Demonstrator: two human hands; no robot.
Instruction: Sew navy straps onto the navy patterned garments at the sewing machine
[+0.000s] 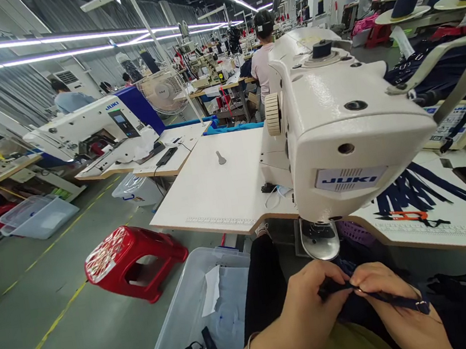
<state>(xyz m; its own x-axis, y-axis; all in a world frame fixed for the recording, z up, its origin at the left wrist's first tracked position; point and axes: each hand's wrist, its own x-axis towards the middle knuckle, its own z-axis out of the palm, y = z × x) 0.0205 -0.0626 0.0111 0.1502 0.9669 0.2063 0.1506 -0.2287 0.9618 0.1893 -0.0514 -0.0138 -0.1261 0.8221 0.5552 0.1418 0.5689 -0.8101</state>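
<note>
Fingers (322,270) of left hand (306,306) and right hand (396,302) are pinched pretty snug on a navy strap (391,298), held just in front of the sewing machine (353,134). Orange snips (408,215) are parked on the tabletop (464,216).

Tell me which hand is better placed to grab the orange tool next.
Probably the right hand: it is nearer the orange tool, while the left hand sits farther left. Both hands pinch the dark strap, so either would have to let go.

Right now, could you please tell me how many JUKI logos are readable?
2: one logo on the near sewing machine, another on the machine farther left; others may be hidden.
</note>
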